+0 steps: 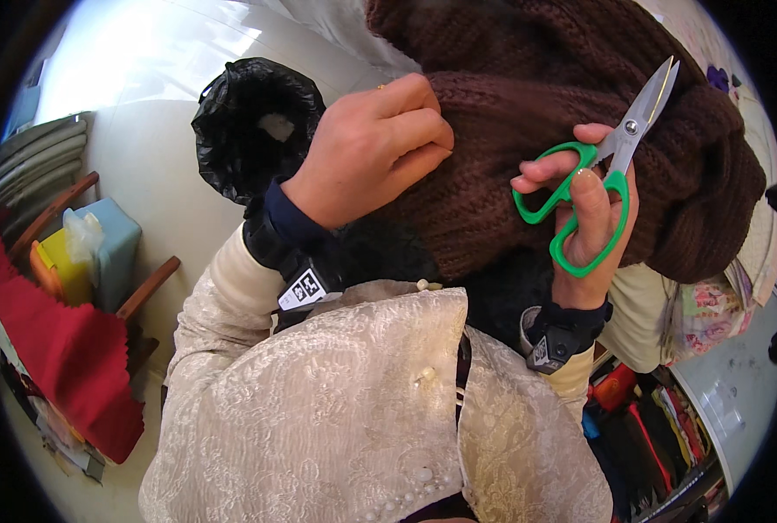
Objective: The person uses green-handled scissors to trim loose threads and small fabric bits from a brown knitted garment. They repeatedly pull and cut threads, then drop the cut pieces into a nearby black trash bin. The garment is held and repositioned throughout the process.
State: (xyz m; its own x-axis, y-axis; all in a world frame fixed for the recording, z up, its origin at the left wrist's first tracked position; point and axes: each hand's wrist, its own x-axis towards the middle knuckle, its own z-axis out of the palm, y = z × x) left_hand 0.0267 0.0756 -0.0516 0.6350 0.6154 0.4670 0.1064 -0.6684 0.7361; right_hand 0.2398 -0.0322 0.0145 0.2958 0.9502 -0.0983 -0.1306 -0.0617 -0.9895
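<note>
A dark brown knitted garment point(486, 189) lies in folds in front of me and over my lap. My left hand point(388, 140) rests at its left part, fingers bent and pinched together; their tips are hidden, and whether they grip the knit I cannot tell. In my right hand point(587, 209) is a pair of scissors with green handles point(558, 206), thumb and fingers through the loops. The steel blades point up and away, nearly closed, above the knit.
Left of my left hand stands a bin lined with a black plastic bag point(228, 157), a whitish scrap inside. Further left are a red cloth point(68, 366), a wooden-framed chair and a light blue container point(119, 242). At lower right an open drawer point(702, 405) holds colourful items.
</note>
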